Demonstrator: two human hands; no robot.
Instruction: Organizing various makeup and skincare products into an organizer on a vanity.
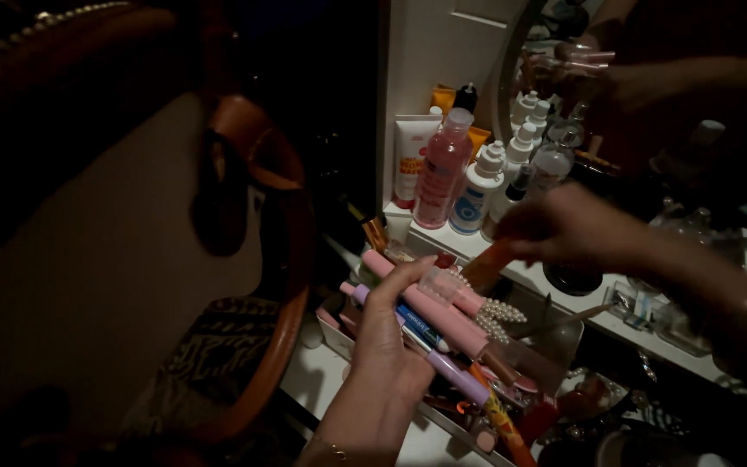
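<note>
— Head view: left hand [386, 342] grips a fistful of slim makeup tubes [443, 324] over the clear organizer [555, 350]; right hand [564, 227] pinches an orange stick [488, 264] near the white shelf's [520, 270] front edge.
— Light, stiff, probably slick; hold mid-barrel.

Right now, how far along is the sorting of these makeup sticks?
Done: the bottles stand in a row on the white shelf. In hand: the left hand grips a bundle of sticks, and the right hand pinches an orange stick. Left: loose items remain in the clear tray.
</note>
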